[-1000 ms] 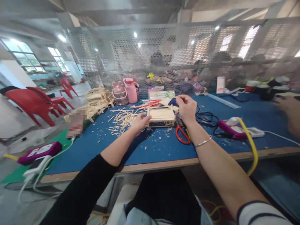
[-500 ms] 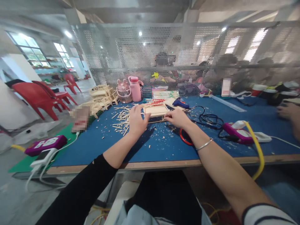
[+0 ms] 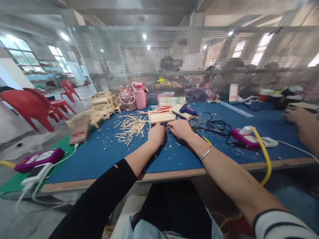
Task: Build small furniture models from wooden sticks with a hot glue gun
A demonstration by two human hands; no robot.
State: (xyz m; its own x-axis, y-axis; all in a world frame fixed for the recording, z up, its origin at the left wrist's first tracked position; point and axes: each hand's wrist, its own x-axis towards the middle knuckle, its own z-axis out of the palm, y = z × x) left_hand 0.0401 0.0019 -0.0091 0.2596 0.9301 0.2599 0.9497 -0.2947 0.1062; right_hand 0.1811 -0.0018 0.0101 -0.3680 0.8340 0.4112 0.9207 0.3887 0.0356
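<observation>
Left hand curled; right hand fingertips together; holds indiscernible | slatted wooden frame just beyond both, long axis crosswise

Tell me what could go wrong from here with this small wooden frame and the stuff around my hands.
The small wooden frame looks thin, so pressure from the left hand and right hand at its near side might skew it. The blue glue gun lies just beyond the right hand; a brush against it could burn if it's hot. The yellow cable hangs over the table edge, where it might get snagged.
</observation>
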